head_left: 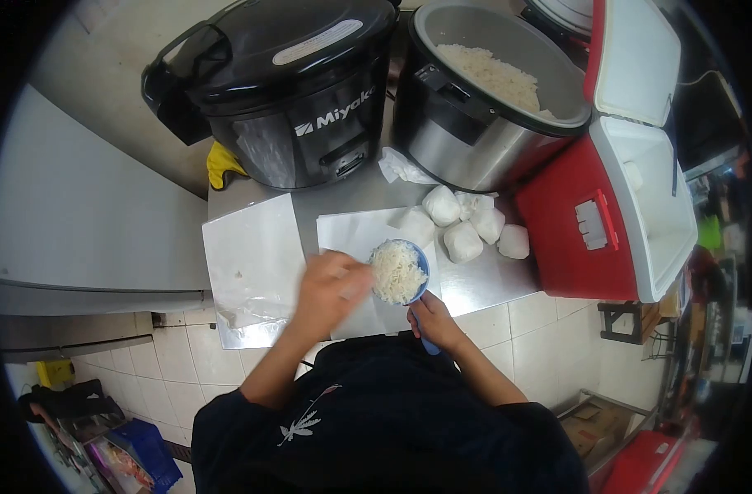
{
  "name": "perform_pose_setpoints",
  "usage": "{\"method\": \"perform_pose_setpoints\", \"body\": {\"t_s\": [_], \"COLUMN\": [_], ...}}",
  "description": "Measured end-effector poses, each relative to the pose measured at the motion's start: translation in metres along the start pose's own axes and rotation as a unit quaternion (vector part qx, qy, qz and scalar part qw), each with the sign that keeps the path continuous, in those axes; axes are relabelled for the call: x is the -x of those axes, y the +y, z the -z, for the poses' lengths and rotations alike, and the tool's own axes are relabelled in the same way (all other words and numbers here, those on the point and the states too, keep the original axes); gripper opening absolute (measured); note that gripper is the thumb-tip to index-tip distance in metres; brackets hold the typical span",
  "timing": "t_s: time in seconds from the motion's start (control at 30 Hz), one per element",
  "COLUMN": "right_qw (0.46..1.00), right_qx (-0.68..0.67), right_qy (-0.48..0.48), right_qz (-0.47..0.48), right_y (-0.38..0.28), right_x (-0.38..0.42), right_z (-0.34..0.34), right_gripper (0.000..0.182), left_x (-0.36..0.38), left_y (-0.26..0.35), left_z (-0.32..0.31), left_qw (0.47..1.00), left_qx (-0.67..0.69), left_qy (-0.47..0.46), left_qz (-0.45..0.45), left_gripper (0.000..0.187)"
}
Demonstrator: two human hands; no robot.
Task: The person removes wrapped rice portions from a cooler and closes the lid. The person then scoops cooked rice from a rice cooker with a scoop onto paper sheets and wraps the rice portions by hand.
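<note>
My right hand (435, 322) is wrapped round the handle of a blue scoop (426, 272). Cooked white rice (397, 272) heaps up in its bowl, over white paper sheets (343, 235) on the metal table. My left hand (333, 290), smeared by motion, is at the left edge of the rice with its fingers partly curled; I cannot tell if it holds anything. Just beyond the scoop sit several white wrapped packets (462, 241). To the left lies another stack of white sheets (256, 255), with clear plastic at its near end.
A closed black rice cooker (285, 123) stands at the back left. Beside it, an uncovered cooker (446, 136) contains more rice (491, 74). A red cooler box (586, 239) with its white lid raised borders the table's right side. Yellow-and-black cloth (224, 165) pokes out behind the left sheets.
</note>
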State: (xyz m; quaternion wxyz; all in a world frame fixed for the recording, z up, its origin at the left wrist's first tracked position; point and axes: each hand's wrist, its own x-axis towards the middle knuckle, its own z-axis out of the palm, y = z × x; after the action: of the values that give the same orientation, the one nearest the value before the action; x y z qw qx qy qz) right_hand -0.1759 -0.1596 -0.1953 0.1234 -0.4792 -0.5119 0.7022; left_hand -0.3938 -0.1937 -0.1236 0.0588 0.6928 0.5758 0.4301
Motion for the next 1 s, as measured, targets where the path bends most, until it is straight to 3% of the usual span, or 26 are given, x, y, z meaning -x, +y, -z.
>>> {"method": "perform_pose_setpoints", "body": {"t_s": [0.13,0.33,0.53,1.0], "right_qw": [0.999,0.998,0.998,0.999], "right_qx": [-0.014,-0.016,0.021,0.02], "right_qy": [0.012,0.03,0.043,0.007], "right_qz": [0.027,0.05,0.05,0.034], "right_y": [0.007,0.011,0.004,0.007], "right_x": [-0.003,-0.002,0.003,-0.004], "right_z": [-0.004,-0.007,-0.013,-0.017], "right_gripper": [0.024,0.021,0.022,0.025], "left_x": [-0.003,0.001,0.002,-0.003], "left_y": [0.033,0.026,0.021,0.027], "left_z": [-0.031,-0.05,-0.052,-0.027], "left_qw": [0.994,0.994,0.992,0.998], "left_qx": [-0.009,-0.06,-0.088,0.027], "left_qy": [-0.077,-0.074,-0.083,-0.03], "left_qz": [-0.075,-0.058,-0.037,0.041], "left_gripper": [0.025,0.03,0.023,0.014]}}
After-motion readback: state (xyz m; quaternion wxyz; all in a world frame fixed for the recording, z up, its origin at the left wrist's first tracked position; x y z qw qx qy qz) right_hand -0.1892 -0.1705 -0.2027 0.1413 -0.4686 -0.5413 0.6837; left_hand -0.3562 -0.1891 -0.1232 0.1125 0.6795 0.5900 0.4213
